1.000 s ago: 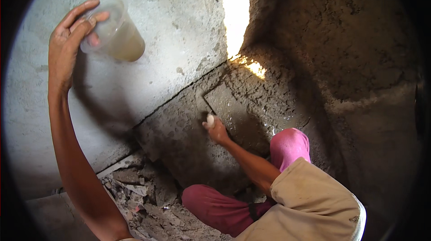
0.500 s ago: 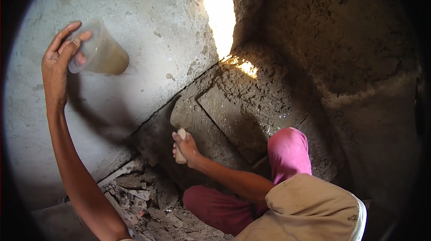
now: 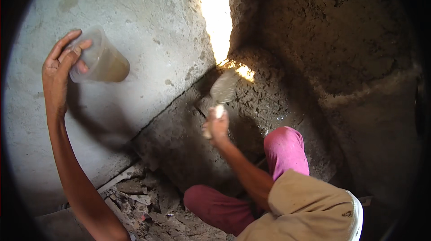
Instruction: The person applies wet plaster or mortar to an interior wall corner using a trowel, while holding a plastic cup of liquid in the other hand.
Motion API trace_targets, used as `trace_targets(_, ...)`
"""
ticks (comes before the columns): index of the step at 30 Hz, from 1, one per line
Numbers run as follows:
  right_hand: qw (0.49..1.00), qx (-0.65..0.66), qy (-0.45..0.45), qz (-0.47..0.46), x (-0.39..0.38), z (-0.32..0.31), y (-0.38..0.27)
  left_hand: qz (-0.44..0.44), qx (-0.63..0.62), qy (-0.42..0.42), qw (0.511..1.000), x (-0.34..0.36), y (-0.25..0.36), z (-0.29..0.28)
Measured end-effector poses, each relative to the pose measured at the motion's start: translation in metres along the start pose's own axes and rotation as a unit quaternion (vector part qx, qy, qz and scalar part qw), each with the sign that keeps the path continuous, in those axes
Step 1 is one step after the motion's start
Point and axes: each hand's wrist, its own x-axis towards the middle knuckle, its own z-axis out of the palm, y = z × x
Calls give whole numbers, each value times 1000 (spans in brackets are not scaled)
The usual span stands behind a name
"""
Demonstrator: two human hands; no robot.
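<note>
My left hand (image 3: 57, 72) grips the rim of a clear plastic cup (image 3: 102, 59), with fingers reaching inside it. The cup is tipped on its side against the pale wall, murky brown liquid pooled toward its base. My right hand (image 3: 218, 126) is wrapped round the pale handle of a trowel. Blurred by motion, the trowel blade (image 3: 223, 87) points away from me over the wet grey mortar (image 3: 265, 93), close to the corner. I cannot tell whether the blade touches the mortar.
A pale plastered wall (image 3: 143, 25) rises on the left, a rough dark wall (image 3: 350, 30) on the right. Bright light falls through a gap (image 3: 215, 16) between them. Broken rubble (image 3: 148, 205) lies near my knees, which are in pink trousers (image 3: 287, 151).
My right hand has swung the trowel away from me and to the right, from the slab beside the wall toward the corner. The left hand and cup have dropped slightly in view.
</note>
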Motion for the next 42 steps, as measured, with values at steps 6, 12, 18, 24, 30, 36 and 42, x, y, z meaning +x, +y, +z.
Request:
trace_targets(6,973,-176,-122,84,-45,-102,-50,16,-36,5,999,4,-4,15)
trace_targets(12,976,-217,-30,4,18,-114,29,8,-54,-2,999,13,6,22)
trace_targets(18,999,-35,-25,11,67,-67,-64,-15,-61,-8,998,8,0,8)
trace_targets(24,978,205,-7,26,-7,-135,-87,-1,-73,-8,997,8,3,10)
trace_targets(30,948,-214,-195,128,-89,-113,-128,8,-76,3,997,5,2,18)
trace_targets(36,941,-232,-153,194,-65,-99,-34,-1,-73,0,997,6,-3,15)
trace_targets(42,992,-114,-44,16,92,-56,-48,-7,-61,-2,998,13,2,13)
